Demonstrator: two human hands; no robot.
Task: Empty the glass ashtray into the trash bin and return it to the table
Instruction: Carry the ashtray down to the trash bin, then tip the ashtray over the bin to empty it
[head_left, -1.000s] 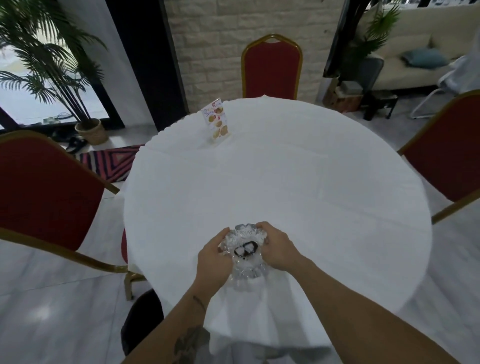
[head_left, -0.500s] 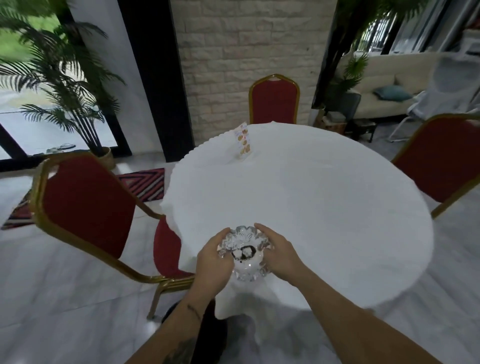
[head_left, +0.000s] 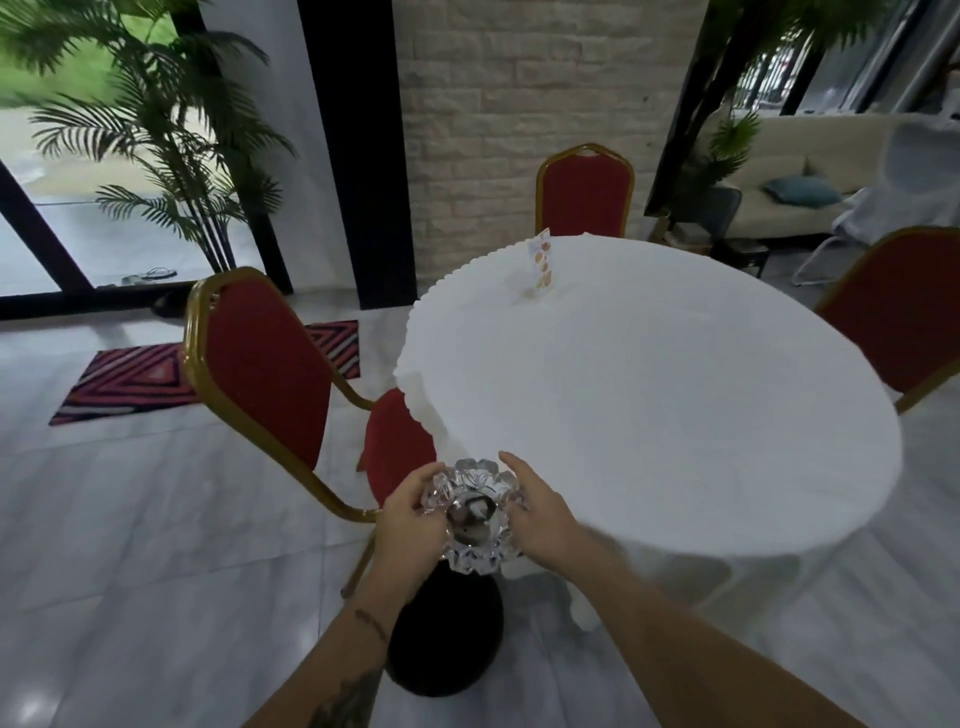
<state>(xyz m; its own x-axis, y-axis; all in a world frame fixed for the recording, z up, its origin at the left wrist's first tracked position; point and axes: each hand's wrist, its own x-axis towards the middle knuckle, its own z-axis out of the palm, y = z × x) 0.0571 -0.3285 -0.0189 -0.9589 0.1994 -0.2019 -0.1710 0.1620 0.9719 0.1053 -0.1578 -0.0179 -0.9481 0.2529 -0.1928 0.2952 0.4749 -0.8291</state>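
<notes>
Glass ashtray (head_left: 474, 516) held level in both hands, off the near-left edge of the round white tabletop (head_left: 675, 415), above a dark round bin (head_left: 447, 634) on the marble floor. Left hand (head_left: 410, 525) gripping the left rim, right hand (head_left: 545, 519) the right rim, each grip closed on the glass. Inside the ashtray: dark and pale debris, too blurred to identify. Bin's contents hidden in shadow. Small menu card (head_left: 540, 265) upright at the tabletop's far side. Red chair (head_left: 265, 364) just left.
</notes>
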